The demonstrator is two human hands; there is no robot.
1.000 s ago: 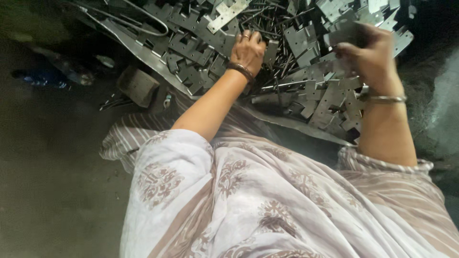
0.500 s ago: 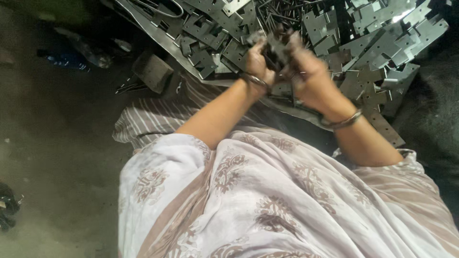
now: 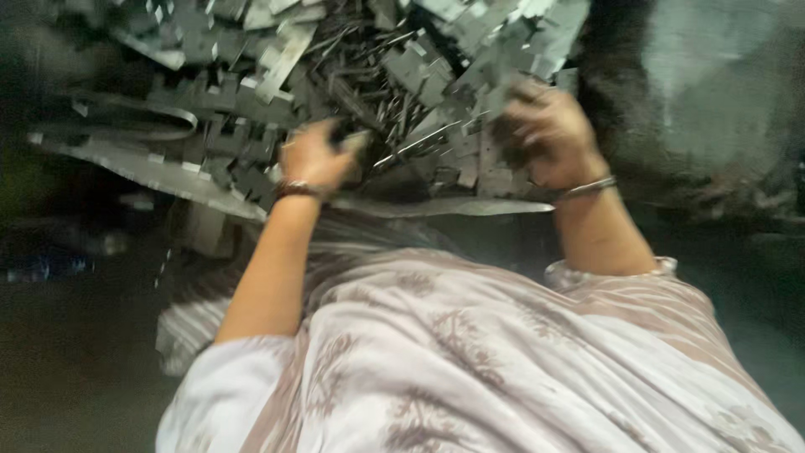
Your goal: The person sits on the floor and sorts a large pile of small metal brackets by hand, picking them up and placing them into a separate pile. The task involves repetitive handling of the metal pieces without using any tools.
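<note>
Now both hands sit on the metal pile: left hand closed on a small dark piece, right hand grip unclear, blurred.

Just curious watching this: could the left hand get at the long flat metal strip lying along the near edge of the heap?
Probably yes. The left hand rests on the heap right beside the long flat strip, with nothing lying over the strip's near edge.

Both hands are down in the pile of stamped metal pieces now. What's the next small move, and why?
Probably close the right hand on one flat notched piece and lift it clear. It rests on the heap of metal pieces, fingers spread, while the left hand is curled, seemingly around a small part. The frame is blurred, so neither grip is certain.
</note>
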